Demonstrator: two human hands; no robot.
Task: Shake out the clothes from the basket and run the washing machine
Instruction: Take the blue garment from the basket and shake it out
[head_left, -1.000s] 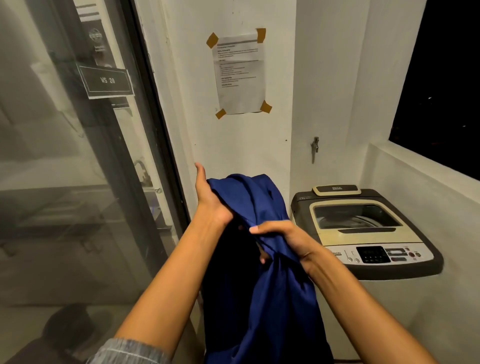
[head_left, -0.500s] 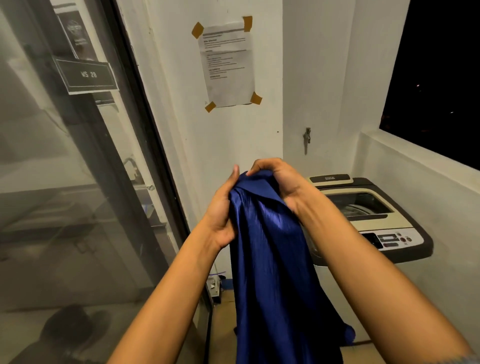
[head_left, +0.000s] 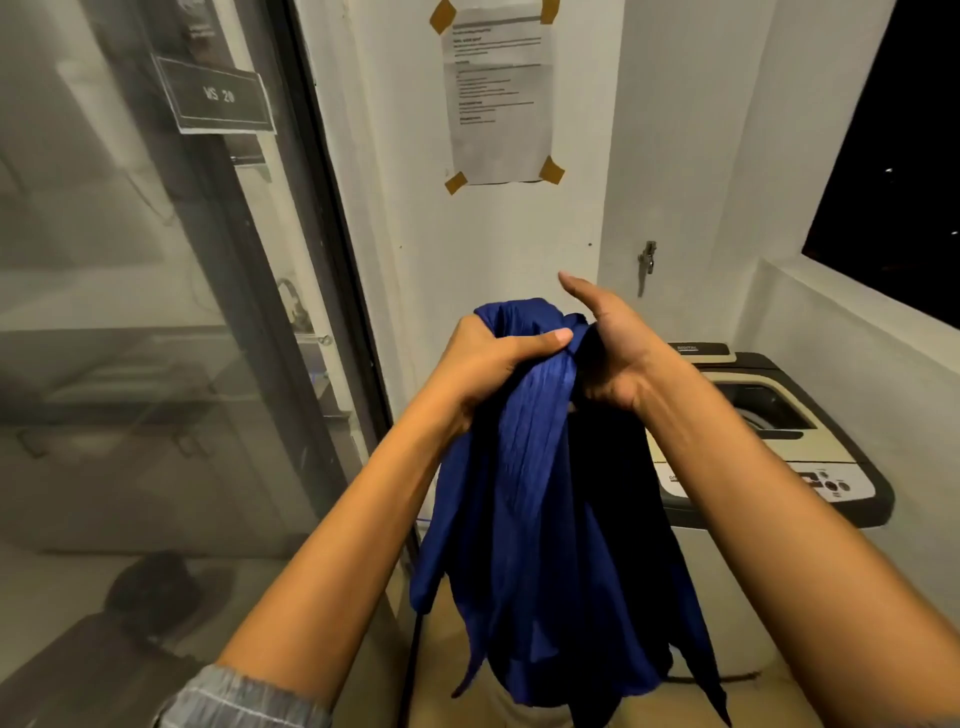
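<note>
A dark blue garment hangs bunched in front of me, held at its top. My left hand is closed around the upper left of the cloth, thumb across it. My right hand grips the upper right of the cloth, with its thumb raised. The top-loading washing machine stands low at the right against the wall, its lid down with a window in it; my right forearm covers part of its control panel. No basket is in view.
A glass door with a dark frame and a "WS 20" sign fills the left. A taped paper notice hangs on the white wall. A wall tap sits above the machine. A dark window opening is at right.
Both hands have shifted their hold on the garment's top; the right hand came up from lower on the cloth to beside the left. The view has tilted down and closer.
</note>
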